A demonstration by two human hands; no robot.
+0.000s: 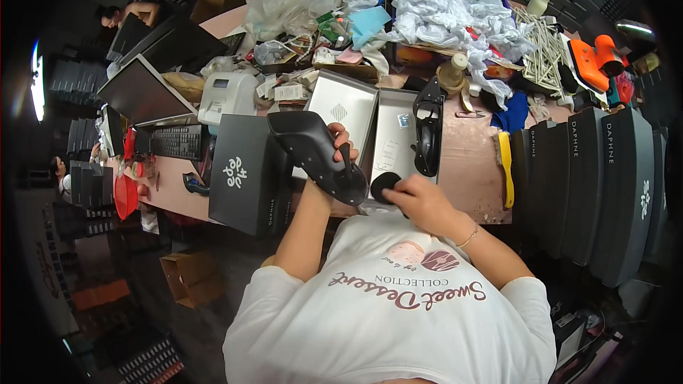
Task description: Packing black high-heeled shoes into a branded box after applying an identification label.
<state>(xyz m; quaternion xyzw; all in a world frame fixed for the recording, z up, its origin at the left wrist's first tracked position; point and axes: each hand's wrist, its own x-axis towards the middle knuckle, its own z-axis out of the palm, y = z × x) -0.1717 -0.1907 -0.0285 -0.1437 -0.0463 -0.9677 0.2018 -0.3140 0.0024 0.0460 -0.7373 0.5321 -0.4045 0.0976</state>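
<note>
My left hand [343, 144] is closed around a black heeled shoe [307, 148], which it holds tilted above an open shoebox. In my right hand [425, 203], the fingers pinch a round black pad [385, 186], close beside the heel end of that shoe. The shoebox [386, 117] has a white inside and stands right in front of me. Along its right side lies another black shoe [427, 139] with a strap, with a small white packet [404, 121] near it. The white-lined lid [338, 99] is to the left, partly behind the held shoe.
A closed dark shoebox [238, 171] stands at the left, near a keyboard [178, 141], a monitor [146, 89] and a white label printer [228, 99]. Crumpled white tissue [455, 18] is piled at the back. At right are a yellow-handled brush [505, 171] and stacked dark boxes [590, 185].
</note>
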